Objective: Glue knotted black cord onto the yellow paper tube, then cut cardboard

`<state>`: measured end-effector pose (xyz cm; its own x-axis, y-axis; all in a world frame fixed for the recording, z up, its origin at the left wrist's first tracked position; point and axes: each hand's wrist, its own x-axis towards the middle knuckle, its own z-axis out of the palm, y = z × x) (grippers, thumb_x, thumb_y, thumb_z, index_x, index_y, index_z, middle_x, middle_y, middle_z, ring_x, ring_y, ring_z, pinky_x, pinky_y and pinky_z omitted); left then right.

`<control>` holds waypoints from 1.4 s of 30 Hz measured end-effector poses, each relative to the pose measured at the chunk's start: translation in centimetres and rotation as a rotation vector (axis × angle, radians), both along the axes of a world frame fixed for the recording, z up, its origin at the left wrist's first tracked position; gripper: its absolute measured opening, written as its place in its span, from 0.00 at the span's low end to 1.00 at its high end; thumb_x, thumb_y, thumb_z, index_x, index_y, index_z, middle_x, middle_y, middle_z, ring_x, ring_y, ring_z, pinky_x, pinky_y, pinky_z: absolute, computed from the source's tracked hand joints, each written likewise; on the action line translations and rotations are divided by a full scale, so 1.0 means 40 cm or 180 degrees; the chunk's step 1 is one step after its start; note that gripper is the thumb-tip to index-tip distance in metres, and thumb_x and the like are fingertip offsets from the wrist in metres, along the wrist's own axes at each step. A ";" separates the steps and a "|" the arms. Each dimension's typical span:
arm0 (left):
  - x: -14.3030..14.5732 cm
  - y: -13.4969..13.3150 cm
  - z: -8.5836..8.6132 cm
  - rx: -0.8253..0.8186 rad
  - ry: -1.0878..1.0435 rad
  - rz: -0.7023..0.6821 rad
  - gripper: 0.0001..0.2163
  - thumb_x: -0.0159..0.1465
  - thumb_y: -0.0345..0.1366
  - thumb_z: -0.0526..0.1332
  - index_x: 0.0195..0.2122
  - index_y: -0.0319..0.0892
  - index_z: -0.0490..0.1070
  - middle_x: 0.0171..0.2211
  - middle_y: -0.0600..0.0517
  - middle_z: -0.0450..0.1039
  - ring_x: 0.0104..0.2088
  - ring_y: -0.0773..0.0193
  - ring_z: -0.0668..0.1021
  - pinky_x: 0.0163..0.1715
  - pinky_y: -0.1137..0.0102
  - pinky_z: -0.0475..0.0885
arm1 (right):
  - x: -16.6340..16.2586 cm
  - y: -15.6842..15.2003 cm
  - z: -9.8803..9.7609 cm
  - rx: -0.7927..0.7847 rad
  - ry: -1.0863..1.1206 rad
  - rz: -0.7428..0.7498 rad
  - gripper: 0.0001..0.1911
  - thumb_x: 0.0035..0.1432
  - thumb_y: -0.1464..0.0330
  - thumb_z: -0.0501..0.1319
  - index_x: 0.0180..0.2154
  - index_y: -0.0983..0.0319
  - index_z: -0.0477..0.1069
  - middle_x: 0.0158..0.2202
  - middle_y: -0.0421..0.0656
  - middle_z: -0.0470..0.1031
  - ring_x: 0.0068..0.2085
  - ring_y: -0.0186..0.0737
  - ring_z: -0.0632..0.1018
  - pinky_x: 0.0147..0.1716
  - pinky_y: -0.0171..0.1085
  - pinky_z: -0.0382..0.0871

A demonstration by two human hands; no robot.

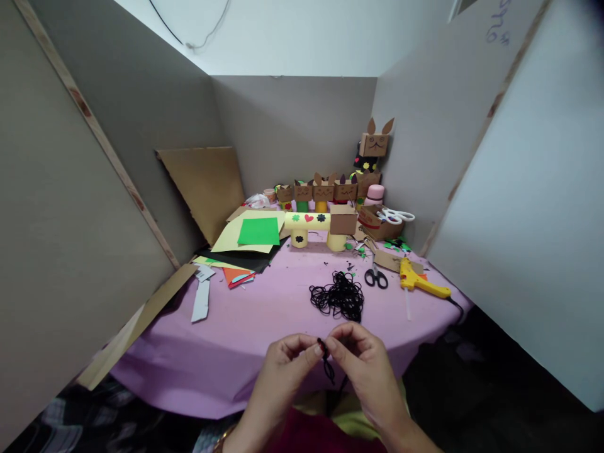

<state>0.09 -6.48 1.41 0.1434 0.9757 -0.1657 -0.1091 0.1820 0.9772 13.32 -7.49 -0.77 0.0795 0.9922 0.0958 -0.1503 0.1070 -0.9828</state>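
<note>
Between my two hands, at the table's front edge, is a small looped bunch of black cord (327, 370). My left hand (293, 363) pinches its top between thumb and fingertips. From the other side my right hand (363, 358) pinches the same bunch, fingers curled. The loops dangle below the fingertips. Just beyond the hands lies a tangled heap of black cord (338, 297) on the pink-covered table (278, 314). Farther back stands a yellow paper-tube animal body (306, 221) with cut-out shapes and a brown cardboard box head (343, 221).
Black-handled scissors (376, 277) and a yellow glue gun (419, 280) lie on the right. Coloured paper sheets (258, 231) are stacked on the left. Several cardboard animal figures (324, 190) line the back. White-handled scissors (395, 216) rest in a cardboard box (380, 228). Grey partitions (292, 126) enclose the table.
</note>
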 end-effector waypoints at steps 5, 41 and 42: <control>-0.001 0.002 -0.006 0.0016 -0.0063 -0.0066 0.07 0.47 0.38 0.67 0.20 0.39 0.75 0.19 0.54 0.73 0.24 0.67 0.70 0.29 0.73 0.63 | -0.013 0.001 -0.001 0.0060 0.0186 -0.0146 0.10 0.49 0.63 0.65 0.27 0.62 0.69 0.23 0.37 0.68 0.26 0.34 0.68 0.26 0.31 0.63; -0.001 0.004 -0.005 0.0144 0.0208 0.0094 0.08 0.48 0.38 0.66 0.19 0.39 0.74 0.19 0.54 0.71 0.24 0.66 0.70 0.28 0.73 0.63 | -0.006 -0.002 -0.001 -0.0144 0.0423 0.0070 0.10 0.46 0.63 0.68 0.27 0.63 0.74 0.22 0.38 0.72 0.24 0.32 0.68 0.24 0.31 0.62; -0.001 0.004 -0.007 0.0127 0.0188 0.0119 0.08 0.48 0.38 0.66 0.19 0.39 0.74 0.19 0.54 0.72 0.24 0.66 0.70 0.28 0.73 0.64 | -0.006 -0.003 -0.001 -0.0099 0.0333 0.0048 0.10 0.46 0.63 0.67 0.28 0.63 0.75 0.24 0.40 0.73 0.25 0.33 0.70 0.25 0.32 0.64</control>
<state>0.04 -6.32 1.13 0.0978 0.9862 -0.1338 -0.0571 0.1398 0.9885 13.08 -7.60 -0.83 0.0723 0.9958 0.0569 -0.2538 0.0736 -0.9645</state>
